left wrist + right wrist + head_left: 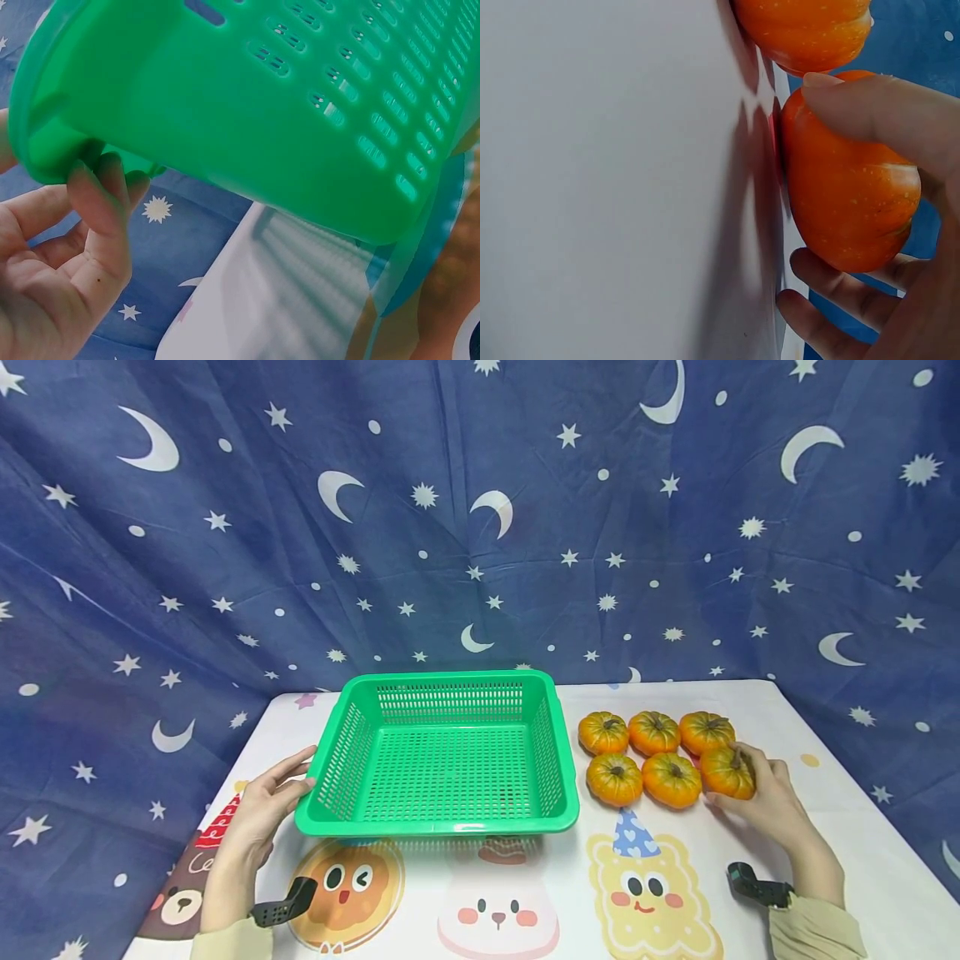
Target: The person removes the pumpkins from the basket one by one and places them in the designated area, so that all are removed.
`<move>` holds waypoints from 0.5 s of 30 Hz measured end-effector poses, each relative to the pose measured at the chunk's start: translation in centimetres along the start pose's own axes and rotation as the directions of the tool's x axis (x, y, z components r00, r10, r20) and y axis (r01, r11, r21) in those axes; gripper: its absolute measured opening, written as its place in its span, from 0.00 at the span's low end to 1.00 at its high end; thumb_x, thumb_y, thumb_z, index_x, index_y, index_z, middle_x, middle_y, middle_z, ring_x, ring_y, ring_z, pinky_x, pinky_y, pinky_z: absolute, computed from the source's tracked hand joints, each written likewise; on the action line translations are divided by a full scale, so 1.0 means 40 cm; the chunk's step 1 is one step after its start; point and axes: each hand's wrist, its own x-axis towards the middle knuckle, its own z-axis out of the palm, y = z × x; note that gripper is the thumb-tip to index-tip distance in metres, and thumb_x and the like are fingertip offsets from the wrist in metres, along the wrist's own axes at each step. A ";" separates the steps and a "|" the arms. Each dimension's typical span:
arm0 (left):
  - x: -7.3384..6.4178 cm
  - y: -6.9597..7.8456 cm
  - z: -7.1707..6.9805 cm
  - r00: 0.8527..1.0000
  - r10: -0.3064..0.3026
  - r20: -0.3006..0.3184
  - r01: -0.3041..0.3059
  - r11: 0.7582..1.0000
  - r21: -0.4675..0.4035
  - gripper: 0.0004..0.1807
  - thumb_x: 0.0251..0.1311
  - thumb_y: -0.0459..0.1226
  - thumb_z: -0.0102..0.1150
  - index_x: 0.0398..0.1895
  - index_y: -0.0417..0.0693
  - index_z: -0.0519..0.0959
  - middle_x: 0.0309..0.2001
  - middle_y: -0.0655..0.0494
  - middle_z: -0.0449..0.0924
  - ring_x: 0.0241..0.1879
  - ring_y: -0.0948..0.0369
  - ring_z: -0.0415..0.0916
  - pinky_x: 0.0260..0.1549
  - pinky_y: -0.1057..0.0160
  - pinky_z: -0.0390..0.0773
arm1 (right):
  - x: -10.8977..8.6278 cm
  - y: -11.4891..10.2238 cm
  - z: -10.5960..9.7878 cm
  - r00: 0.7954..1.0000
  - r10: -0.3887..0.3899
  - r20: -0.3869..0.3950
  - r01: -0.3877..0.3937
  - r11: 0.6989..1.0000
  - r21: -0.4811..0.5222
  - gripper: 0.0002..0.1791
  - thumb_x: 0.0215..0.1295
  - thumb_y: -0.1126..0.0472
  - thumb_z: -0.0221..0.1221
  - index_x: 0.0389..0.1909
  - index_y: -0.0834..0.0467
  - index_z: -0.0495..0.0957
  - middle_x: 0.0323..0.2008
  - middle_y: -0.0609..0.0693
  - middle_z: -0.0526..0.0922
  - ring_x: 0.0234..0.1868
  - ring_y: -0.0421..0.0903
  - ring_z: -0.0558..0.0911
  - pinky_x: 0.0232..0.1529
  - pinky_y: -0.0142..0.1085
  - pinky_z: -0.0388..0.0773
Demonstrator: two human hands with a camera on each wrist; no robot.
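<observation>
A green plastic basket with slotted walls stands upright on the table, nothing inside it. At its left rim is my left hand; in the left wrist view the thumb and fingers hold the rim from the outside. Several small orange pumpkins sit in two rows of three to the right of the basket. My right hand grips the front-right pumpkin. In the right wrist view, the thumb lies on one side of that pumpkin and the other fingers curl round the opposite side.
Beside the held pumpkin is the front-middle pumpkin, and behind it the back-right one. A white tablecloth with cartoon prints covers the table. A dark blue curtain with moons and stars hangs behind and at both sides.
</observation>
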 end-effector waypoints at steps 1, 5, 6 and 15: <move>0.000 0.000 0.000 1.000 -0.001 0.000 0.001 1.000 0.001 0.32 0.65 0.37 0.54 0.72 0.43 0.60 0.43 0.76 0.74 0.39 0.76 0.78 0.42 0.76 0.76 | 0.000 0.000 0.000 1.000 0.004 0.005 -0.004 1.000 -0.002 0.57 0.53 0.43 0.67 0.74 0.61 0.44 0.56 0.78 0.54 0.50 0.75 0.65 0.48 0.74 0.63; 0.000 0.001 0.000 1.000 -0.004 0.002 0.004 1.000 0.001 0.32 0.66 0.37 0.54 0.72 0.43 0.60 0.43 0.76 0.74 0.39 0.76 0.78 0.41 0.76 0.76 | -0.002 0.000 -0.002 1.000 0.014 0.021 -0.014 1.000 -0.007 0.58 0.52 0.42 0.67 0.74 0.60 0.44 0.56 0.78 0.53 0.52 0.75 0.63 0.49 0.74 0.63; 0.000 0.001 0.000 1.000 -0.004 0.002 0.004 1.000 0.001 0.32 0.66 0.37 0.54 0.72 0.43 0.60 0.43 0.75 0.74 0.39 0.76 0.78 0.41 0.76 0.76 | -0.002 0.000 -0.002 1.000 0.013 0.022 -0.013 1.000 -0.009 0.58 0.52 0.42 0.67 0.74 0.60 0.44 0.56 0.78 0.54 0.52 0.75 0.63 0.49 0.74 0.63; 0.000 0.002 0.002 1.000 -0.008 -0.011 0.008 1.000 0.015 0.31 0.65 0.37 0.54 0.72 0.43 0.61 0.42 0.76 0.74 0.39 0.76 0.78 0.41 0.76 0.76 | -0.002 0.005 0.003 0.998 0.012 0.058 -0.010 1.000 -0.025 0.59 0.52 0.43 0.68 0.74 0.59 0.42 0.56 0.78 0.54 0.55 0.75 0.61 0.50 0.74 0.62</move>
